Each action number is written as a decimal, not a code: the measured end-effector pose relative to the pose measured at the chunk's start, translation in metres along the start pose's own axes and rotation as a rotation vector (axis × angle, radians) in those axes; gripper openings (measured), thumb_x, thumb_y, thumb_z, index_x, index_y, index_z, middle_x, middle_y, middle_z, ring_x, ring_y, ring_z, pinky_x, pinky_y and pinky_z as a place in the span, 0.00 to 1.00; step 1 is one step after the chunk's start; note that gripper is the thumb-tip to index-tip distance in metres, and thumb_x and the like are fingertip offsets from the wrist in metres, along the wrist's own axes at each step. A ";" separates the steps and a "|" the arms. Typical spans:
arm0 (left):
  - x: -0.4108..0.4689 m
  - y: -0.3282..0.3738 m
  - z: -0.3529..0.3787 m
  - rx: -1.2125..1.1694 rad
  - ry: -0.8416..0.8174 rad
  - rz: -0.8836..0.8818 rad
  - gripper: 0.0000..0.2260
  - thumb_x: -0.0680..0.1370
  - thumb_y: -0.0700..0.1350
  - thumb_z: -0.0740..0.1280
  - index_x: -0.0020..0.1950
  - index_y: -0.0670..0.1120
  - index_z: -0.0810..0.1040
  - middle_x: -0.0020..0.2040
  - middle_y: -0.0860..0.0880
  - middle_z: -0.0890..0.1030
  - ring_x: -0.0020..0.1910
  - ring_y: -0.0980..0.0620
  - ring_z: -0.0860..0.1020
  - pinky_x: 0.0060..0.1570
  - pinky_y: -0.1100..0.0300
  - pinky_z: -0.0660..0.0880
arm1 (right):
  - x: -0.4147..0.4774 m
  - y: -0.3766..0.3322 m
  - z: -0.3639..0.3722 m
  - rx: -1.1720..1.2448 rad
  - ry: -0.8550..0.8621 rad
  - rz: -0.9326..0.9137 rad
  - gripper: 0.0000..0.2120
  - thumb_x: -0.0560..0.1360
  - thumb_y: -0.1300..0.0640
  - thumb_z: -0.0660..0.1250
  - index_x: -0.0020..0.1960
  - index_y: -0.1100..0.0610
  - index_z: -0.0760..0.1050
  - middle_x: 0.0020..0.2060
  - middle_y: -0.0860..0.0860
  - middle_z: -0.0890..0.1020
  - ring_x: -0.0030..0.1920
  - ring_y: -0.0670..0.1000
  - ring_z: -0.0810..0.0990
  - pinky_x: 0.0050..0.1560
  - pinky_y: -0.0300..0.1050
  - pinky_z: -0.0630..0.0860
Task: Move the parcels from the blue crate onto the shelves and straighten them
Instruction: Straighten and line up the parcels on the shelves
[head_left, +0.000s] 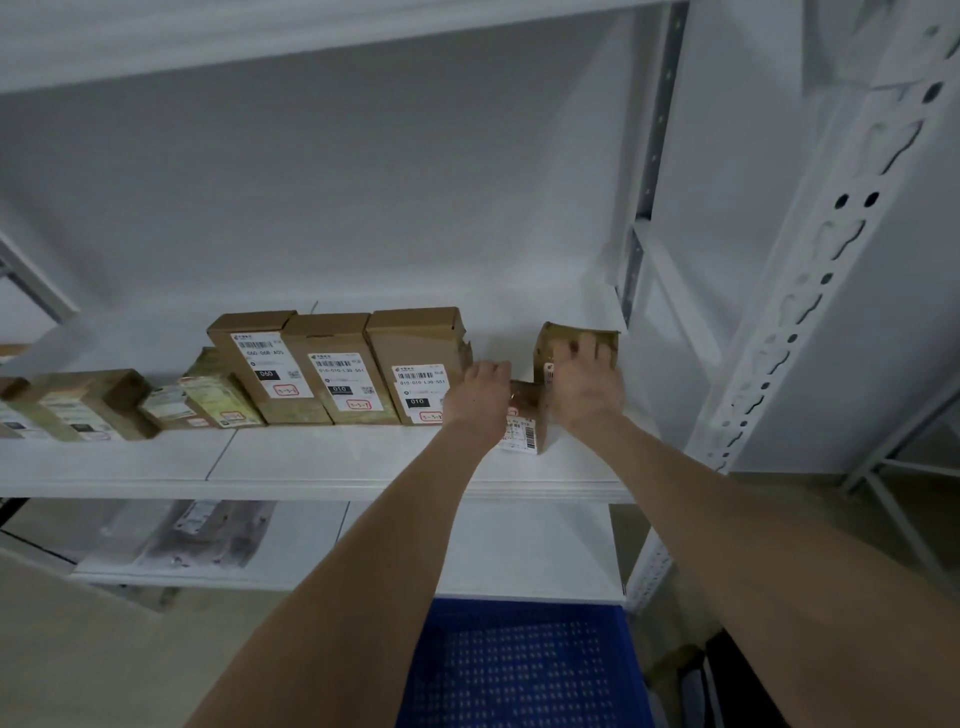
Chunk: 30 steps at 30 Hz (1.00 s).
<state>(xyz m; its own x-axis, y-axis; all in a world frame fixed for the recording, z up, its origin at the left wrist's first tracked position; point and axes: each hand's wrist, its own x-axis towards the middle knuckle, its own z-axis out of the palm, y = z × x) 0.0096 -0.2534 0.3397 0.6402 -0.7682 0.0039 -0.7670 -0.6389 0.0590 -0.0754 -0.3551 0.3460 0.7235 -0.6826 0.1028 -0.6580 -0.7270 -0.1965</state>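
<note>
A row of brown cardboard parcels with white labels stands on the white shelf. At the row's right end, my left hand rests against a small labelled parcel, fingers curled at its left side. My right hand grips a taller brown parcel from above, just right of the small one. The blue crate sits on the floor below my arms; what shows of it holds no parcels.
A white perforated upright stands at the right of the shelf. The lower shelf holds a clear plastic bag parcel at the left. Flatter parcels lie at the row's left end.
</note>
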 end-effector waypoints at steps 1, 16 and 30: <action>0.004 0.000 0.002 0.028 0.027 0.057 0.31 0.72 0.34 0.68 0.73 0.45 0.60 0.70 0.45 0.65 0.70 0.46 0.64 0.60 0.51 0.71 | 0.007 0.001 -0.002 -0.027 0.006 -0.002 0.30 0.73 0.58 0.68 0.71 0.55 0.59 0.69 0.59 0.62 0.68 0.62 0.62 0.67 0.55 0.65; 0.060 0.000 0.007 0.171 -0.031 0.042 0.23 0.71 0.31 0.68 0.65 0.41 0.69 0.62 0.43 0.70 0.63 0.44 0.70 0.48 0.53 0.75 | 0.048 0.018 0.019 -0.024 -0.118 0.174 0.35 0.71 0.64 0.65 0.74 0.48 0.56 0.73 0.55 0.58 0.74 0.66 0.50 0.68 0.74 0.53; 0.073 0.003 0.018 0.204 0.088 0.034 0.22 0.74 0.36 0.66 0.67 0.41 0.66 0.63 0.41 0.71 0.64 0.43 0.67 0.59 0.55 0.69 | 0.049 0.005 0.032 0.051 -0.044 0.016 0.28 0.73 0.56 0.66 0.71 0.46 0.61 0.68 0.58 0.60 0.72 0.61 0.57 0.70 0.65 0.52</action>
<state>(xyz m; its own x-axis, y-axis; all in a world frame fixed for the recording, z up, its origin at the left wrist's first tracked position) 0.0530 -0.3125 0.3221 0.6086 -0.7884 0.0896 -0.7751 -0.6148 -0.1453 -0.0364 -0.3895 0.3184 0.7221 -0.6895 0.0569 -0.6588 -0.7104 -0.2475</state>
